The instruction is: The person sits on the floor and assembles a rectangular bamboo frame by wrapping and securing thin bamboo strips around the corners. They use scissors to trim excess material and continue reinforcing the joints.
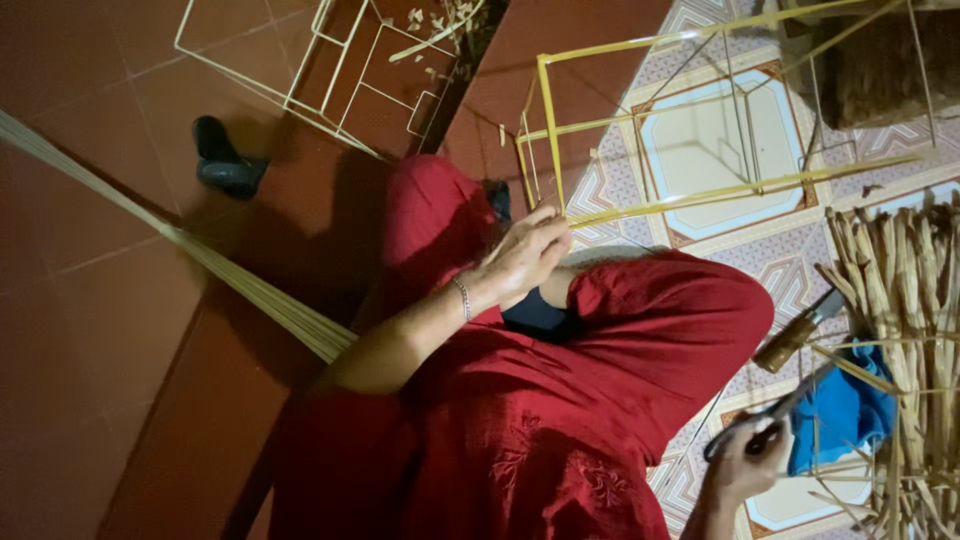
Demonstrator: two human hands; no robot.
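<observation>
On the patterned tile floor [700,140], a person in red clothing is sitting with knees raised, the yellow wire frame [640,190] standing just in front of them. The left hand [522,258] is resting at the frame's lower corner, its fingers [545,228] curling closed around the upright bar, seemingly to keep the light frame steady and close to the lap. The right hand [745,462] is reaching down beside the leg, its fingers closing on the dark handles of a pair of scissors [775,415] that is lying next to a blue cloth [845,415]. A wooden-handled knife [797,330] is lying near it, and a pile of dried straw strips [905,330] is lying just beyond, all kept within arm's reach on that side. A long bundle of pale fibres [200,255] is stretching across the red floor on the other side, and a second wire frame [340,70] is lying farther off.
</observation>
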